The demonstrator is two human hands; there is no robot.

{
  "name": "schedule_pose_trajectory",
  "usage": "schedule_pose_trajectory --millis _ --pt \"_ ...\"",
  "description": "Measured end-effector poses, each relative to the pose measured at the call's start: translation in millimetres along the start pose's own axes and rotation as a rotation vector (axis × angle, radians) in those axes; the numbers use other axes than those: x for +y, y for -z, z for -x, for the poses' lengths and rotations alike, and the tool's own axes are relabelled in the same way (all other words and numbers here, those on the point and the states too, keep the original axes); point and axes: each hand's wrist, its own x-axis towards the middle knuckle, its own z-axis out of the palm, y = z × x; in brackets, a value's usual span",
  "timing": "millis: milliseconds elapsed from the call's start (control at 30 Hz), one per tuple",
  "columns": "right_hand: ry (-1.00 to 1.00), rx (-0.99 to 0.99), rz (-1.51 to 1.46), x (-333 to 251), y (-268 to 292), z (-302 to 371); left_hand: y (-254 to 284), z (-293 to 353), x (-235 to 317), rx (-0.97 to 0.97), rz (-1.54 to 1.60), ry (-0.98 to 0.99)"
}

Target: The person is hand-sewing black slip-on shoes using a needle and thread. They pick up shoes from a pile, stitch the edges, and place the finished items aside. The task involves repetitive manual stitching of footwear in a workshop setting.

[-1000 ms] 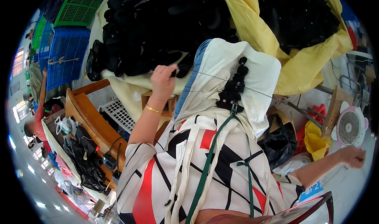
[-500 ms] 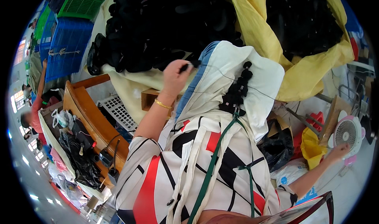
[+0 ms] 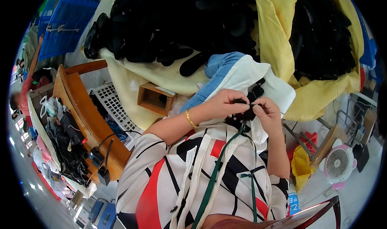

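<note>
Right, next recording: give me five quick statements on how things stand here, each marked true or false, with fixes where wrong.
1. The left hand and right hand are close together at the black pieces over the white cloth. True.
2. The gold bracelet is on the right wrist. False: it is on the left wrist.
3. The white and pink fan stands at the picture's left. False: it stands at the right.
4. A pale cord is tied on the blue crate. True.
5. The wooden box is closed by a lid. False: it is open.
</note>
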Motion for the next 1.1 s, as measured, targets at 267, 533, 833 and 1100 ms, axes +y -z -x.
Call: schedule_pose_trajectory --millis 267,533,833,1100 --pt "-0.231 0.201 -0.076 21.1 -5.6 -23.7 244.5 -42.0 -133.8 0.738 -0.824 0.153" --pt "-0.327 0.322 -0.173 36.4 4.4 -23.1 321.6 -105.0 -236.0 0.450 -1.489 0.473" --pt "-0.367 0.344 -0.225 35.0 8.1 -28.6 314.0 -114.4 -207.2 0.242 -1.470 0.598" --pt "-0.036 0.401 -0.247 23.9 -38.1 -35.1 227.7 -65.2 -32.8 0.684 0.278 -0.055"
